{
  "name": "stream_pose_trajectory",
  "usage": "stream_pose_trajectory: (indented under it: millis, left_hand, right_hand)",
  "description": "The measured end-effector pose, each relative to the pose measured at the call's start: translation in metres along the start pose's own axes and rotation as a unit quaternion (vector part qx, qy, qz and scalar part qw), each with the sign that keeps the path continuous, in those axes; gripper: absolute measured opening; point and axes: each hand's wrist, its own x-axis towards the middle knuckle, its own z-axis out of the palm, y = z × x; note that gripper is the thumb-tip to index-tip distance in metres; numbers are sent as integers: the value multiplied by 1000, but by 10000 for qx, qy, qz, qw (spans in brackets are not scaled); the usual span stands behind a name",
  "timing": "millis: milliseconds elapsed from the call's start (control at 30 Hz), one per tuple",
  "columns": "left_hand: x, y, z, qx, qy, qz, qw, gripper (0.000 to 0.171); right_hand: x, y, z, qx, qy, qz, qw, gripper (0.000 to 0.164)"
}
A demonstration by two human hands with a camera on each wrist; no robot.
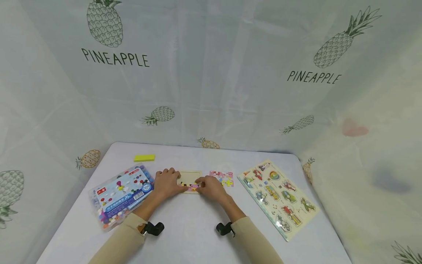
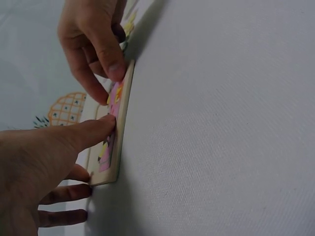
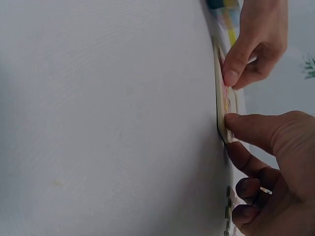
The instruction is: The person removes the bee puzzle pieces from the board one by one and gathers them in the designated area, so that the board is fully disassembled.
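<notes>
A shallow wooden puzzle tray lies flat on the table, with a row of pink, yellow and black jigsaw pieces along its near side. My left hand holds the tray's left end, its thumb pressing on the row and the other fingers spread around the tray's edge. At the right end, my right hand pinches a piece of the row between thumb and index finger. That piece is mostly hidden by the fingers. Just right of the tray lie several joined pink, blue and yellow jigsaw pieces.
On the left lies a clear plastic box of colourful parts with a blue-and-white label. Behind it is a yellow block. To the right, a board of vehicle pictures lies at a slant. A pineapple-print curtain hangs behind the table.
</notes>
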Motion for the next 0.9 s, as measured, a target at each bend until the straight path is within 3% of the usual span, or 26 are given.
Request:
stream_pose_trajectory:
  millis: [333, 600, 900]
  left_hand:
    - [0, 2, 1, 132, 5, -22, 9999, 69]
    - [0, 3, 1, 138, -31, 36, 9999, 68]
    - [-1, 3, -1, 52, 17, 7, 10000, 69]
  right_hand:
    - [0, -2, 1, 311, 231, -128, 9992, 26]
    - [-1, -1, 0, 790, 476, -208, 9955, 10]
    - [-9, 6, -11, 1268, 538, 41, 9905, 5]
